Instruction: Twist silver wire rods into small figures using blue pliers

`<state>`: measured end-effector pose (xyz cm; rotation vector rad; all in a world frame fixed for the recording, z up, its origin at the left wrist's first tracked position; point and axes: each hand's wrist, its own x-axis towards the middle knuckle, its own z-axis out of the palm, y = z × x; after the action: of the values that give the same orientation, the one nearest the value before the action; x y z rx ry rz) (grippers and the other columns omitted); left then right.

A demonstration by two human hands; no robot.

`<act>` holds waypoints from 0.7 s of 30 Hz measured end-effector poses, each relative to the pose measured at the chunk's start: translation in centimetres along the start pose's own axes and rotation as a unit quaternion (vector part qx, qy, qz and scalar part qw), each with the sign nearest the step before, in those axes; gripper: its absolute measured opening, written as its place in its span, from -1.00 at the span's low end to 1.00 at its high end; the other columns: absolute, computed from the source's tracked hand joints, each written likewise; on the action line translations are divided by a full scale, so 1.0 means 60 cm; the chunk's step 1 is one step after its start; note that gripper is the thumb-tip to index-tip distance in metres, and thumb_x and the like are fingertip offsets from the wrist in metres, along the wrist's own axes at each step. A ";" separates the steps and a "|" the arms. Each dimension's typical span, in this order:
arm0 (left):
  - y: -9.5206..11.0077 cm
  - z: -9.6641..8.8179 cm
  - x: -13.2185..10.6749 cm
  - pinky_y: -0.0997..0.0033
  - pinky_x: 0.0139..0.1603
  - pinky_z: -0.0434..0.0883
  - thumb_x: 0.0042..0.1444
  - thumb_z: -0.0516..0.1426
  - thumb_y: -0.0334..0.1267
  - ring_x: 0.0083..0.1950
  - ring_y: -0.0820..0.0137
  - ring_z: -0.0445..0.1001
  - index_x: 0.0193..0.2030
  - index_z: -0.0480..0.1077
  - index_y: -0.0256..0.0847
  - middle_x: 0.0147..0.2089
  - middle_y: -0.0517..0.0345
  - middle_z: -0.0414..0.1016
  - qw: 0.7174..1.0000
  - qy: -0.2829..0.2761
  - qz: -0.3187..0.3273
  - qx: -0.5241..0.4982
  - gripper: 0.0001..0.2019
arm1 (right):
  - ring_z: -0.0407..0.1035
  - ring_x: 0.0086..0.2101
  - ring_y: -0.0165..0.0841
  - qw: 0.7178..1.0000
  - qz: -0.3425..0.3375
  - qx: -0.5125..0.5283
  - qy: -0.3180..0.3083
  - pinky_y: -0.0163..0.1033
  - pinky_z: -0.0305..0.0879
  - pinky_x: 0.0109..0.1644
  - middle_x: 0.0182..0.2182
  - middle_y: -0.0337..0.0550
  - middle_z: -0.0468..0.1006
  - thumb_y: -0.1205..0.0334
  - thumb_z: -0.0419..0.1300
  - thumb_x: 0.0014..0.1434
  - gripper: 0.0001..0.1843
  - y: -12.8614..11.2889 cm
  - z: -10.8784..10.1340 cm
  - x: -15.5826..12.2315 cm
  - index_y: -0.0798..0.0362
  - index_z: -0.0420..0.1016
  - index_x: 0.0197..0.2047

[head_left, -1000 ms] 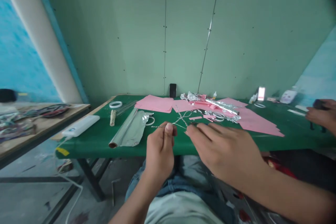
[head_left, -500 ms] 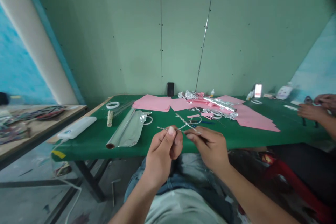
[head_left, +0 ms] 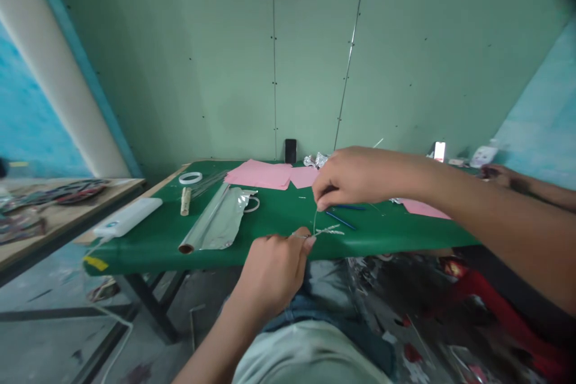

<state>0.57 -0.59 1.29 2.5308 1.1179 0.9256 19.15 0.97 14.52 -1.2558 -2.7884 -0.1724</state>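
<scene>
My left hand (head_left: 274, 264) is closed in a pinch on twisted strips of silver foil (head_left: 330, 230), whose ends stick out to the right. Above it, my right hand (head_left: 346, 177) is pinched shut on the upper end of a thin wire (head_left: 314, 222). That wire runs down from my right fingertips to the foil at my left thumb. Both hands are over the front of the green table (head_left: 279, 216). Two blue pens, one of them the nearer pen (head_left: 341, 220), lie just beyond the foil. My right forearm hides much of the table behind it.
A roll of foil (head_left: 207, 222) lies left of my hands, near a tape ring (head_left: 190, 178) and a white power bank (head_left: 128, 217). Pink paper sheets (head_left: 258, 175) and a black phone (head_left: 290, 151) are at the back. Another person's hand (head_left: 497, 174) is at far right.
My right hand has risen away from my left and turned over, drawing the thin wire upright between them. My left hand has rotated, its back now upward, still on the foil.
</scene>
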 end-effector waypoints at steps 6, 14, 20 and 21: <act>-0.012 0.012 0.017 0.36 -0.47 -0.10 0.31 -0.03 -0.24 -0.57 0.27 0.30 -0.36 0.38 -0.16 -0.56 0.09 0.39 0.982 0.129 -0.126 0.062 -0.75 | 0.16 -0.68 -0.43 0.948 -0.003 -0.285 0.141 -0.21 -0.24 -0.55 -0.68 -0.26 0.38 0.53 0.17 -0.05 -0.79 -0.104 0.038 -0.037 0.03 0.39 -0.56; -0.013 0.022 0.023 0.39 -0.52 -0.04 0.35 -0.05 -0.01 -0.58 0.46 0.01 -0.56 0.18 -0.17 -0.58 0.28 0.04 0.910 0.266 -0.089 -0.307 -0.53 | 0.31 -0.59 -0.42 0.907 0.066 -0.233 0.346 -0.23 -0.04 -0.54 -0.58 -0.32 0.43 0.49 0.13 0.17 -0.83 -0.106 0.141 -0.077 0.05 0.46 -0.34; 0.006 0.032 0.026 0.44 -0.58 -0.08 0.22 0.10 0.11 -0.59 0.51 -0.07 -0.56 0.22 -0.19 -0.63 0.34 -0.02 0.819 0.241 -0.111 -0.508 -0.53 | 0.45 -0.51 -0.47 0.883 0.111 -0.073 0.451 -0.33 0.16 -0.45 -0.48 -0.28 0.60 0.37 0.16 0.29 -0.86 -0.101 0.208 -0.068 0.05 0.55 -0.27; 0.009 0.032 0.025 0.45 -0.58 -0.10 0.22 0.11 0.10 -0.60 0.52 -0.10 -0.54 0.23 -0.19 -0.65 0.37 -0.04 0.798 0.222 -0.116 -0.548 -0.54 | 0.46 -0.50 -0.47 0.879 0.111 -0.027 0.462 -0.35 0.20 -0.43 -0.47 -0.27 0.61 0.35 0.16 0.30 -0.86 -0.098 0.215 -0.065 0.04 0.56 -0.26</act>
<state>2.85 0.23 0.75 1.2330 0.6155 1.5347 16.98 -4.05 0.85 -1.0791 -1.8157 -0.6403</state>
